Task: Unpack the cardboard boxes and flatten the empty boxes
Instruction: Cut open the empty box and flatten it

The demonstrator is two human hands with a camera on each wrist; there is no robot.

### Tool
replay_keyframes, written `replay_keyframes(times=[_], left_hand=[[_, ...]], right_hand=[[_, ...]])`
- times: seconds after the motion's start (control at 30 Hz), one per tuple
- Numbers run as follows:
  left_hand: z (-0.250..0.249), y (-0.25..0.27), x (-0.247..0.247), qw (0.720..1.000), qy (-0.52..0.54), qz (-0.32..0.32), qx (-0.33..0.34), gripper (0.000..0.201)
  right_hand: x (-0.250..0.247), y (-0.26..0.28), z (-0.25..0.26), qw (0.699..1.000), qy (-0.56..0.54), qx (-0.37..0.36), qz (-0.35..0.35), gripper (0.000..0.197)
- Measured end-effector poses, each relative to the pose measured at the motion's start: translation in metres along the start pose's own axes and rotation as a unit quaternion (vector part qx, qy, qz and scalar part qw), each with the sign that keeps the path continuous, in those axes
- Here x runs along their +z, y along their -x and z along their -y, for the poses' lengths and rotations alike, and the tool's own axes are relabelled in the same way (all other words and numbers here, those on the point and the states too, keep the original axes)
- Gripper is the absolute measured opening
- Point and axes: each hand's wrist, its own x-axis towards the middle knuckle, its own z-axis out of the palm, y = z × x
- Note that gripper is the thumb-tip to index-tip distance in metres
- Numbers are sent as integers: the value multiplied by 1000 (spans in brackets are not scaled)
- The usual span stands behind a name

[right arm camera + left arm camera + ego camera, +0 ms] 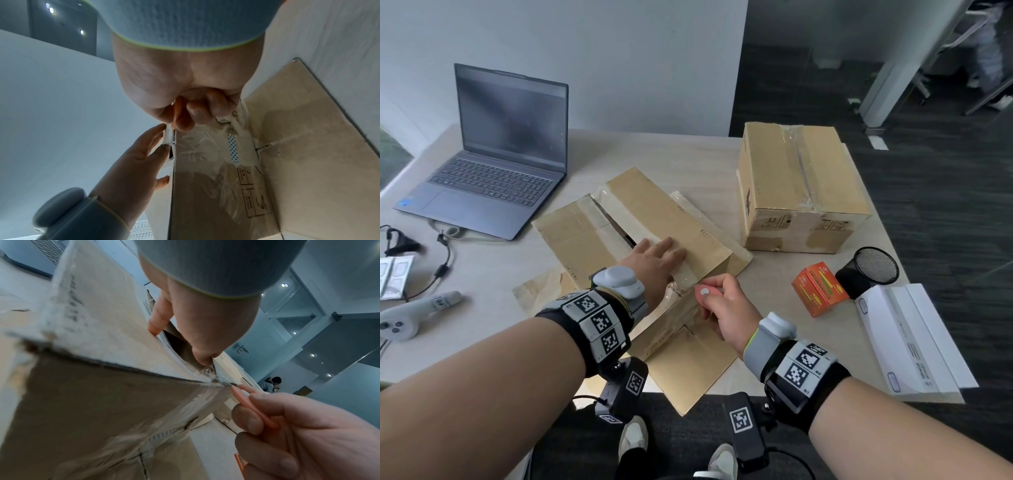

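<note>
1. Head view shows your left hand (654, 263) lying flat, fingers straight, on the top flaps of the near cardboard box (640, 219), which sits at the middle of the bench's (688, 161) front edge; I judge it pins the flaps so the box stays put.
2. Your right hand (722, 308) pinches a small pink cutter (705, 293), fingers curled round it, its tip at the taped corner (218, 381), probably to slit the tape there.
3. The top seam gapes along its middle, so this box looks partly opened, not yet unpacked.
4. The second cardboard box (801, 185) stands taped at the bench's far right corner, apart from your work.
5. Orange packets (820, 287), a mesh cup (869, 270) and a white carton (907, 339) lie along the right edge; the laptop (496, 161) sits far left.
</note>
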Motion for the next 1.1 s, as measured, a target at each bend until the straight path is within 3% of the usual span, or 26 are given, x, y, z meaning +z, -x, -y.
replay_keyframes(times=[0.17, 0.3, 0.53, 0.8, 1.1], left_hand=[[0, 0, 1, 1000, -1, 1, 3, 65], [2, 0, 3, 1000, 0, -3, 6, 64], [3, -3, 3, 1000, 6, -9, 6, 63], [8, -8, 10, 999, 6, -28, 17, 65], [0, 1, 0, 1000, 7, -23, 12, 62]], right_hand=[[6, 1, -3, 1000, 0, 6, -5, 19], [4, 1, 0, 1000, -10, 4, -2, 11], [8, 0, -1, 999, -8, 30, -28, 14], [-1, -2, 7, 998, -16, 54, 15, 12], [4, -5, 4, 997, -48, 60, -22, 17]])
